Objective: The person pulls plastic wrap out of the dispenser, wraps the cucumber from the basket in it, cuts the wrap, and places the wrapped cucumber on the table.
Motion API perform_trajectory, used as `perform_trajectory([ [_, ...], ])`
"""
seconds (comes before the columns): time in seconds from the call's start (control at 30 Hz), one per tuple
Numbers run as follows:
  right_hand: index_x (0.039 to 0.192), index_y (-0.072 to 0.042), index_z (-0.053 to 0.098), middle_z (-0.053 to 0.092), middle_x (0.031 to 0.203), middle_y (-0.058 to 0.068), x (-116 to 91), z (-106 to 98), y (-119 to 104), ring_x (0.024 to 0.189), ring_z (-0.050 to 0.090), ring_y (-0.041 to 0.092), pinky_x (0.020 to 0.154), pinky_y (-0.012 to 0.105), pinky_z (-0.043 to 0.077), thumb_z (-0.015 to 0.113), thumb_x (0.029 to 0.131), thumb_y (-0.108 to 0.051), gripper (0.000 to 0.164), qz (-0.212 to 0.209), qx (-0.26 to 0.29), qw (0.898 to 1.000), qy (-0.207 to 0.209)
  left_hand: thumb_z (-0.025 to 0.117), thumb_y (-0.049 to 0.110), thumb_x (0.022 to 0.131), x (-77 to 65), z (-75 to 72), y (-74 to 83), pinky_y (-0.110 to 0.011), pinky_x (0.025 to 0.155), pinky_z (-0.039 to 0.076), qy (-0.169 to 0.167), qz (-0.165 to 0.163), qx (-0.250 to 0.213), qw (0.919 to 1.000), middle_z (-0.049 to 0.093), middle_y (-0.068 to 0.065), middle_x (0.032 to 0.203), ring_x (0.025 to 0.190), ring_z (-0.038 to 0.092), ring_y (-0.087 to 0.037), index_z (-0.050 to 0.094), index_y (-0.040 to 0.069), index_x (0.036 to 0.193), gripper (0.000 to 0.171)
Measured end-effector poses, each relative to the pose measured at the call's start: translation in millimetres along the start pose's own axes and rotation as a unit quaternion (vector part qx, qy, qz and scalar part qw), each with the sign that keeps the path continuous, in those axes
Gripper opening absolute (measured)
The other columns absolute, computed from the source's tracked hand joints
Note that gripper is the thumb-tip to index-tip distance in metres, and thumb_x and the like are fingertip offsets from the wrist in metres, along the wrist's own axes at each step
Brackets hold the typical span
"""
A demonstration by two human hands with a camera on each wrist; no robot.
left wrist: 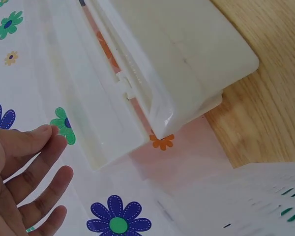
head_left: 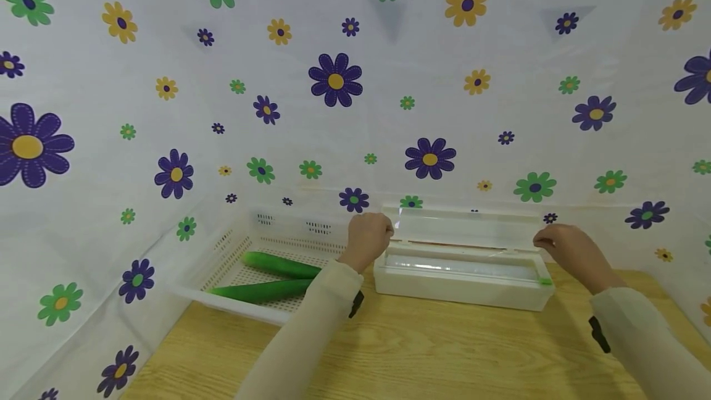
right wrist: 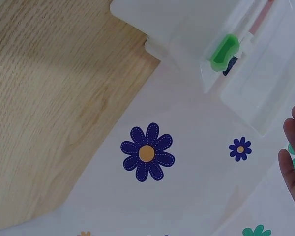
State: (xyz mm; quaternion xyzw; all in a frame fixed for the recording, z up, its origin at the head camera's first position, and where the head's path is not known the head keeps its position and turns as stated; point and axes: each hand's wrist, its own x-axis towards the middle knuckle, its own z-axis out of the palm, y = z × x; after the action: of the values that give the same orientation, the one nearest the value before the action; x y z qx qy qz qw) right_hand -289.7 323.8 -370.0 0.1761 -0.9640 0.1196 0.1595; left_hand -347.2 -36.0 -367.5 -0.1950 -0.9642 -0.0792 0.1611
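A white cling film dispenser [head_left: 461,294] stands on the table with its translucent lid [head_left: 469,230] tipped back. Inside lies a roll of cling film [head_left: 461,266]; a green slider [right wrist: 224,52] sits at the right end. My left hand [head_left: 369,239] is raised beside the dispenser's left end, thumb and forefinger pinching the edge of clear cling film [head_left: 398,222], which shows only as faint glints. Off the right end, my right hand [head_left: 574,257] pinches with thumb and forefinger at the film's other side; the right wrist view catches only some fingers [right wrist: 291,167].
Left of the dispenser, a white perforated basket [head_left: 239,304] holds two green cucumbers [head_left: 266,291]. The wooden table [head_left: 400,350] extends in front. Behind rises a white flower-printed sheet [head_left: 355,128], close to the dispenser's lid.
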Motion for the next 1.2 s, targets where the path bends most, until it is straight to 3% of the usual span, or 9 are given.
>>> perform_trajectory([
  [0.27, 0.083, 0.005, 0.071, 0.070, 0.079, 0.018, -3, -6, -1, 0.074, 0.066, 0.032, 0.070, 0.045, 0.055, 0.067, 0.078, 0.006, 0.006, -0.013, -0.010, 0.999, 0.029, 0.065, 0.022, 0.087, -0.2, -7.3, 1.3, -0.023, 0.062, 0.052, -0.007, -0.017, 0.012, 0.9997, 0.075, 0.004, 0.088, 0.071, 0.068, -0.010, 0.076, 0.021, 0.091, 0.012],
  [0.53, 0.082, 0.004, 0.070, 0.069, 0.075, 0.015, -5, -15, -2, 0.066, 0.064, 0.027, 0.064, 0.041, 0.055, 0.068, 0.077, 0.007, 0.006, -0.027, -0.017, 0.998, 0.048, 0.066, 0.022, 0.087, -1.1, -16.4, 5.1, -0.023, 0.061, 0.052, 0.002, -0.037, -0.017, 0.9992, 0.075, 0.003, 0.088, 0.073, 0.069, -0.011, 0.076, 0.019, 0.090, 0.011],
  [0.77, 0.087, 0.005, 0.070, 0.069, 0.076, 0.015, -4, -24, -7, 0.064, 0.062, 0.021, 0.061, 0.038, 0.055, 0.066, 0.080, 0.005, 0.008, -0.004, -0.015, 0.999, 0.032, 0.067, 0.024, 0.086, -1.9, -26.4, 6.0, -0.024, 0.060, 0.051, 0.002, -0.040, -0.009, 0.9992, 0.075, 0.004, 0.086, 0.071, 0.068, -0.011, 0.076, 0.020, 0.089, 0.010],
  [0.93, 0.086, 0.005, 0.070, 0.068, 0.075, 0.013, -4, -29, -11, 0.065, 0.063, 0.023, 0.063, 0.041, 0.055, 0.067, 0.080, 0.004, 0.007, -0.002, -0.025, 0.999, 0.043, 0.068, 0.023, 0.085, -3.8, -33.8, 5.5, -0.024, 0.062, 0.052, 0.013, -0.029, -0.005, 0.9995, 0.075, 0.004, 0.086, 0.074, 0.069, -0.011, 0.076, 0.020, 0.088, 0.009],
  [1.2, 0.085, 0.006, 0.070, 0.068, 0.076, 0.015, -6, -35, -11, 0.067, 0.064, 0.028, 0.065, 0.043, 0.055, 0.069, 0.077, 0.004, 0.008, -0.026, -0.032, 0.996, 0.077, 0.069, 0.021, 0.085, -8.3, -40.4, 4.3, -0.025, 0.060, 0.052, 0.062, 0.003, -0.021, 0.9978, 0.075, 0.003, 0.084, 0.073, 0.069, -0.012, 0.077, 0.018, 0.085, 0.008],
])
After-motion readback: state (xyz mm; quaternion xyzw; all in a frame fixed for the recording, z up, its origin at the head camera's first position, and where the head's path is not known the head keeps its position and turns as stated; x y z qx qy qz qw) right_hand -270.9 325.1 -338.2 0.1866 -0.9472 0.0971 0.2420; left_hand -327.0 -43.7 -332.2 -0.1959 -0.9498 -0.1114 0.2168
